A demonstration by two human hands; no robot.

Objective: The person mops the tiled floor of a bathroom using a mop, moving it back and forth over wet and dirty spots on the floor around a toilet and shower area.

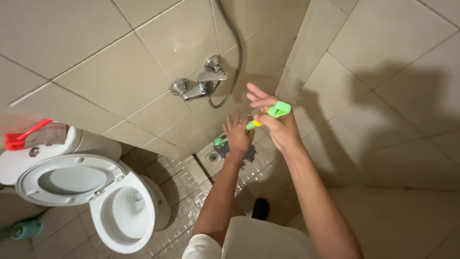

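Two hands share one green and yellow brush handle, which slants from upper right down to lower left in front of the tiled corner of the shower. Its broad green upper end shows above the right hand, and its lower green tip pokes out at the left of the left hand, just above the floor drain.

That right hand wraps the upper part of the handle, thumb and lower fingers closed on it, while the index and middle fingers stick out straight toward the wall. Its forearm runs up from the lower right of the view, elbow low, wrist bent slightly inward. The left hand sits lower on the handle, back of the hand toward the camera, fingers curled over and around the shaft. Its forearm rises almost straight from the body at the bottom edge.

Behind the hands, a chrome mixer tap is mounted on the wall with a grey hose looping up from it. At the left stands a white toilet with its seat raised, and a red brush lies on its cistern.
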